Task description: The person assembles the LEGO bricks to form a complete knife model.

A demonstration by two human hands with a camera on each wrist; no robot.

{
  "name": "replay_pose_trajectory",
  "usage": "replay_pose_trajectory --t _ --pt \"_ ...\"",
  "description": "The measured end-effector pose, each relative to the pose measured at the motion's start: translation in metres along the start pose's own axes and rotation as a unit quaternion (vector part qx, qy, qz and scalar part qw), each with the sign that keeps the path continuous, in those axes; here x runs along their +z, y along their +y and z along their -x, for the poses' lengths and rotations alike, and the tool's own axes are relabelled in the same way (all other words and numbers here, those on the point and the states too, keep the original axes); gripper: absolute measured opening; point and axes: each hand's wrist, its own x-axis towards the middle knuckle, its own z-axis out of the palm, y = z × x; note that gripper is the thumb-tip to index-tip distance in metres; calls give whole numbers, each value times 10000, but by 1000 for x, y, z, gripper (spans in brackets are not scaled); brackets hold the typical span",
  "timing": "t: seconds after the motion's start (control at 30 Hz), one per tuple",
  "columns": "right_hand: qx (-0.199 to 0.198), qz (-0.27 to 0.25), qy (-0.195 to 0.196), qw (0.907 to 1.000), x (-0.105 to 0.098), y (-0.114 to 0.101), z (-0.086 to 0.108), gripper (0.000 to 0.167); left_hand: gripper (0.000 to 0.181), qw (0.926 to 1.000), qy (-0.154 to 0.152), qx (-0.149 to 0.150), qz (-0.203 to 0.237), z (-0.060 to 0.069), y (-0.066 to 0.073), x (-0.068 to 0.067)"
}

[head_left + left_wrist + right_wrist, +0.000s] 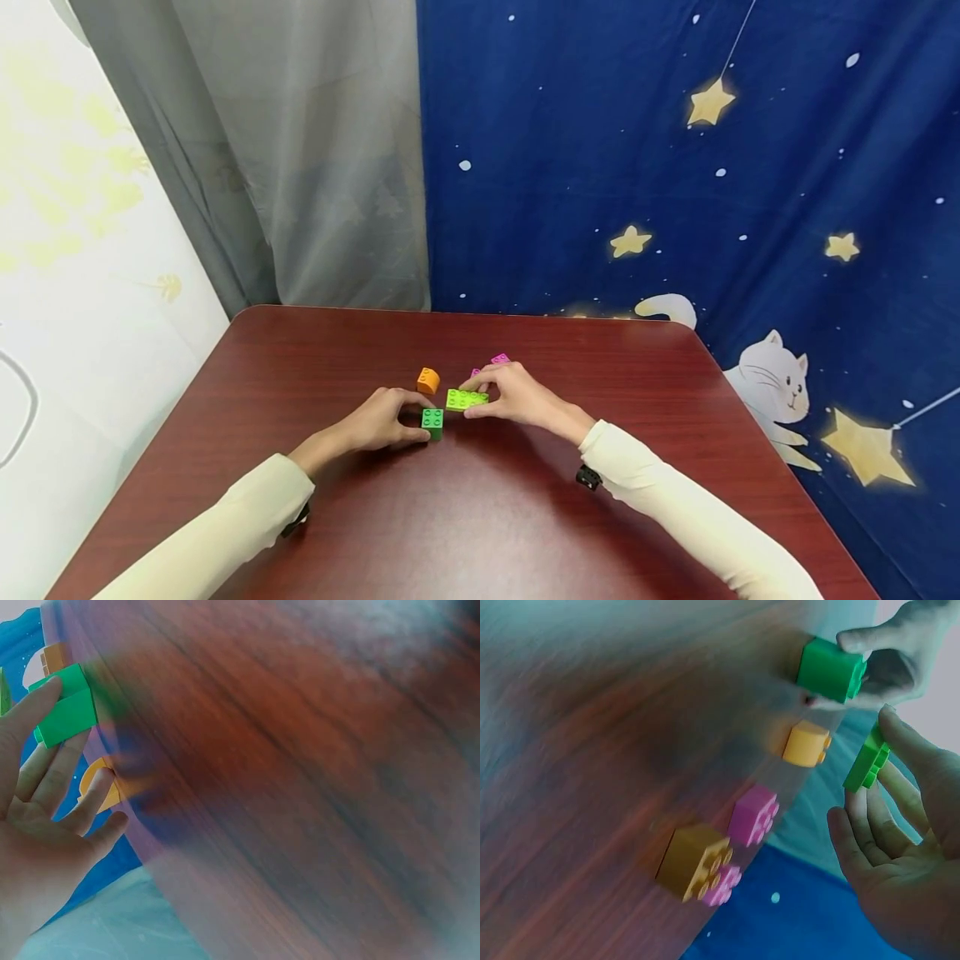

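My left hand (384, 418) pinches a green toy building brick (432, 422) between thumb and fingers, its studs facing up. In the left wrist view the thumb lies against one side of this green brick (69, 709). Just to its right, my right hand (517, 395) pinches a flat lime-green brick (457, 400) with several studs on top. The right wrist view shows the lime brick (868, 759) held edgewise between thumb and fingertips, apart from the green brick (826, 669). An orange brick with a rounded side (427, 381) sits just beyond the left hand.
Two magenta bricks, one nearer (753, 815) and one partly hidden (721, 886), stand beyond the right hand. Beside them is a yellow-brown brick (690, 859), which the right hand hides in the head view. The dark red table (450, 517) ends at a blue star-patterned curtain (540, 167).
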Motion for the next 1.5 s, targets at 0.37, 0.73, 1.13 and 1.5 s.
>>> replay_pose_trajectory --t 0.37,0.73,1.13,1.5 --pt "36 -268 -351 9990 21 -15 -13 35 36 9999 -51 -2 -161 -3 5 0" --pt "-110 27 -364 9993 36 -19 -22 35 42 9995 -18 -59 -311 -5 3 1" --pt "64 -34 -397 9992 38 -21 -23 34 40 9994 -45 -86 -335 -6 2 2" --pt "61 127 -288 9995 40 -21 -22 35 40 9990 -9 -170 -409 -5 3 2"
